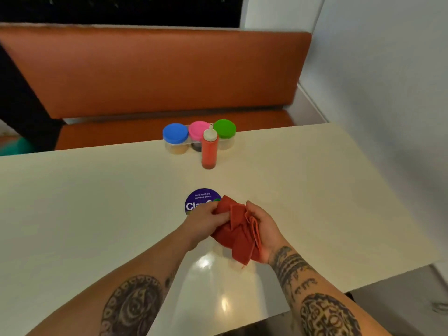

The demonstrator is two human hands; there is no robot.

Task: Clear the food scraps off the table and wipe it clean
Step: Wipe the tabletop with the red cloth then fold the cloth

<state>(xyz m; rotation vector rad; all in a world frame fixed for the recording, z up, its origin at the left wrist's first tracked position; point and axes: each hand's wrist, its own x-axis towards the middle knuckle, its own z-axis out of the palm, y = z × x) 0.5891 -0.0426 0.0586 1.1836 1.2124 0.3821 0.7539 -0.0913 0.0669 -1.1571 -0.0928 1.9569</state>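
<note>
A folded red cloth (238,232) is held between both hands above the middle of the cream table (97,202). My left hand (206,220) grips its left side with curled fingers. My right hand (263,226) cups and holds the cloth's right side, folds hanging down toward the wrist. Part of a round purple sticker (198,201) on the tabletop shows just beyond my left hand. No food scraps are visible on the table.
At the far table edge stand three jars with blue (175,138), pink (197,132) and green (225,132) lids, and a red squeeze bottle (209,150) in front of them. An orange bench (155,73) lies behind. A white wall (375,81) borders the right.
</note>
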